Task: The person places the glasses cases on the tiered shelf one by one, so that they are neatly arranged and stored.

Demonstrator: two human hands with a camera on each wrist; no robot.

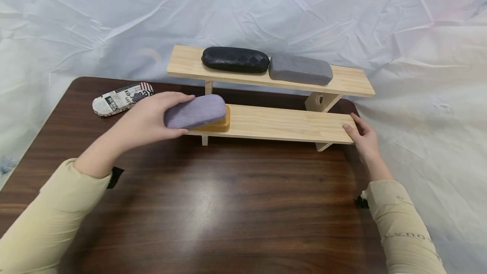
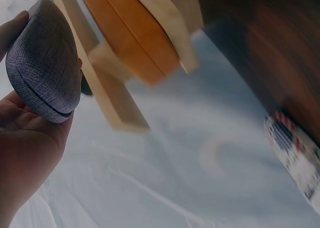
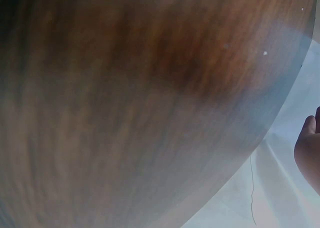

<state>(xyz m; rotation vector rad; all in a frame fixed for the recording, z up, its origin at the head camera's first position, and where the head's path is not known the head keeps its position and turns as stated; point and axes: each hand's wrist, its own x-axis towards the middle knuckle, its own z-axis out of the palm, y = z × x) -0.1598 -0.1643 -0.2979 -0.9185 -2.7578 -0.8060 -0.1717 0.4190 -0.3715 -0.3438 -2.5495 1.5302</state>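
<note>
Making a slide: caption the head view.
Left hand holds a purple case; right hand grips the end of the lower wooden shelf.

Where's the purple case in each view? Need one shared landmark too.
Head: left of centre, in the left hand; the purple case partly covers the orange case.
Left wrist: upper left, held by the hand; looks greyer.
Right wrist: not in it.
Landmark: brown table, upper right in left wrist, filling most of right wrist.

Lower shelf [image 1: 274, 121] free past orange case [image 1: 220, 126]
</note>
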